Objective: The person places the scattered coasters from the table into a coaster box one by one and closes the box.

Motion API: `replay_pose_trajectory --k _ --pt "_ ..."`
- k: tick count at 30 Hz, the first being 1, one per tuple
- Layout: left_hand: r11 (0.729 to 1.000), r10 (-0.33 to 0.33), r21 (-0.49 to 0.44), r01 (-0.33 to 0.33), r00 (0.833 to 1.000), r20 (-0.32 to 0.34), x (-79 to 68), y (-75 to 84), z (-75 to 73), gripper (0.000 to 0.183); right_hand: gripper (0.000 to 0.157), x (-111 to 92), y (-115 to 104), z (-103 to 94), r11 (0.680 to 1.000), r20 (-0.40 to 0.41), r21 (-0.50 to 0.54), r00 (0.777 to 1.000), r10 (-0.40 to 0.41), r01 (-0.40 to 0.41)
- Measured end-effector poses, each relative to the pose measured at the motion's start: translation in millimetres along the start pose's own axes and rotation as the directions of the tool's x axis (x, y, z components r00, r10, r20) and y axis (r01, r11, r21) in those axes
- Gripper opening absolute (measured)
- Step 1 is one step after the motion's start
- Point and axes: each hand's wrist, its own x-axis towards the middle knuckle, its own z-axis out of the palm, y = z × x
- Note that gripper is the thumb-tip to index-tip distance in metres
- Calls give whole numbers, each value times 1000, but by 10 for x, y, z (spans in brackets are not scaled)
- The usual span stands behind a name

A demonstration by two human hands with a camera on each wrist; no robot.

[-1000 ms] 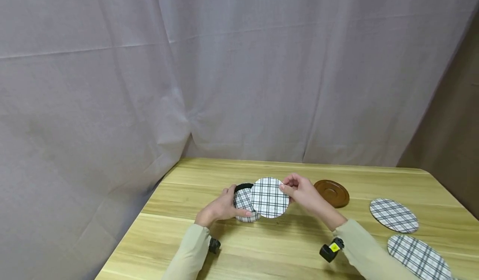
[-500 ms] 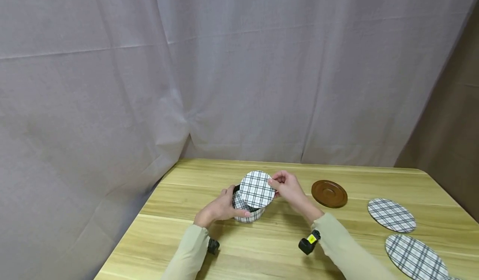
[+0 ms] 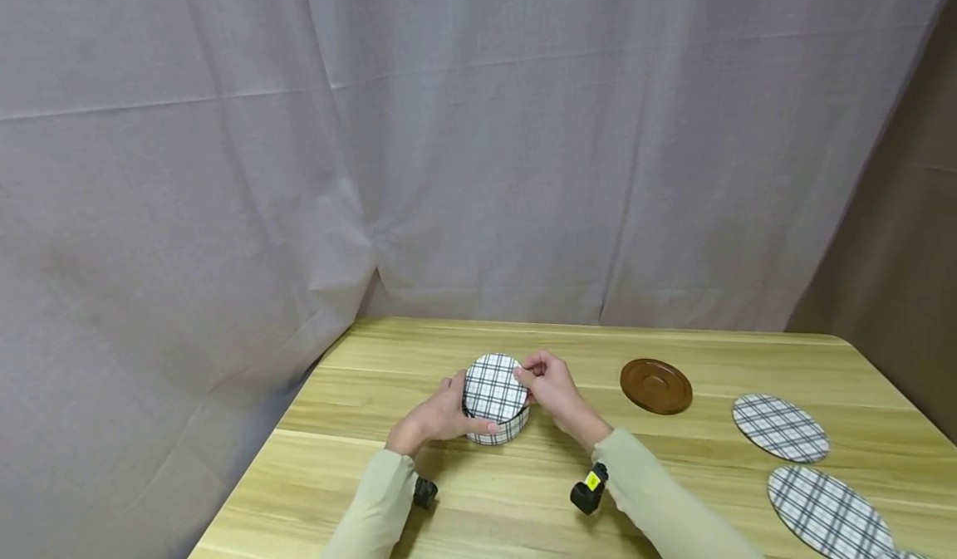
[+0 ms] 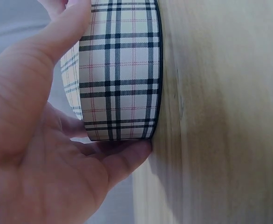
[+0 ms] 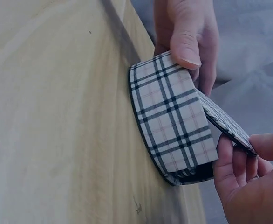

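A round plaid coaster holder (image 3: 510, 431) with a dark inside stands on the table, a gap in its side wall showing in the right wrist view. My left hand (image 3: 439, 414) grips it from the left, thumb at the near rim and fingers round the far side. Between thumb and fingers, my right hand (image 3: 557, 393) pinches the right edge of a round plaid coaster (image 3: 493, 386). In the right wrist view this coaster (image 5: 227, 126) leans over the holder's opening, its left side low at the rim and its pinched edge raised. The coaster hides most of the holder's inside.
To the right on the wooden table (image 3: 336, 451) lies a brown round saucer-like dish (image 3: 656, 386). Two larger plaid round mats, an upper one (image 3: 781, 428) and a lower one (image 3: 830, 509), lie at the far right. A grey curtain (image 3: 478, 169) hangs behind the table.
My right hand has carried the coaster leftward, from beside the holder to over its opening, and then lowered it. My left hand has stayed on the holder.
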Motion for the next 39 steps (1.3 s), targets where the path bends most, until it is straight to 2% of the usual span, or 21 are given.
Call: replay_pose_trajectory --k 6,11,17,22,27,33,39 --pt "1000 -2 31 2 1000 10 -6 12 -11 112 16 -5 6 18 1000 20 -11 1000 7 -7" --pt "1000 0 29 0 1000 10 -17 9 -13 113 15 -14 -36 -2 991 66 -135 998 13 -4" --pt "999 -17 49 17 1000 10 -28 4 -7 116 21 7 -94 -103 930 100 -367 994 49 -9" --pt "997 -29 76 28 1000 6 -22 20 -5 118 24 20 -154 -243 891 144 -453 989 28 41" --pt "996 -51 71 50 999 12 -22 40 -3 119 19 -43 -248 -420 858 183 -503 983 -10 102" --pt "996 -54 73 53 998 11 -16 30 -21 120 13 -137 -371 -647 858 223 -500 975 -8 121" --pt "996 -57 70 56 998 17 -16 25 -2 119 13 -277 -416 -893 816 284 -537 957 -63 213"
